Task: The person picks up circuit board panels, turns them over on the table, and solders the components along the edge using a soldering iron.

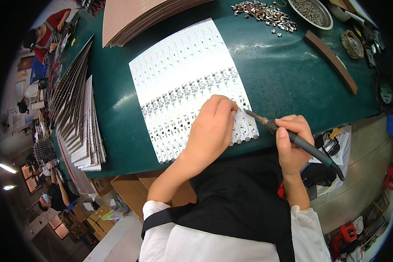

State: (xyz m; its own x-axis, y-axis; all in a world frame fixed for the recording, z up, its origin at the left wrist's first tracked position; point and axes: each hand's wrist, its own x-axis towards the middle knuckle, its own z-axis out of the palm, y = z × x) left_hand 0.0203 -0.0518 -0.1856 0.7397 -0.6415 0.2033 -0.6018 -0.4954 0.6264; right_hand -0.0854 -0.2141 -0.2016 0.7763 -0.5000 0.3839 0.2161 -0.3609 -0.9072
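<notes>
A white panel of LED circuit boards (pixel 179 65), set with rows of small electronic parts, lies on the green work surface in front of me. My left hand (pixel 212 126) rests over its right part, fingers bent and pinched together near the board; whatever they hold is hidden or too small to make out. Gripped like a pen in my right hand (pixel 294 139) is a soldering iron (pixel 308 146) with a dark handle and a cable at its back end. Its tip points at the board just right of my left fingertips.
A pinkish-brown stack of sheets (pixel 139 19) stands behind the panel. More populated boards (pixel 76 118) lean fanned at the left. Loose small metal parts (pixel 266 16), a metal bowl (pixel 312 13) and a curved brown strip (pixel 332 61) lie at the right. Other people work far left.
</notes>
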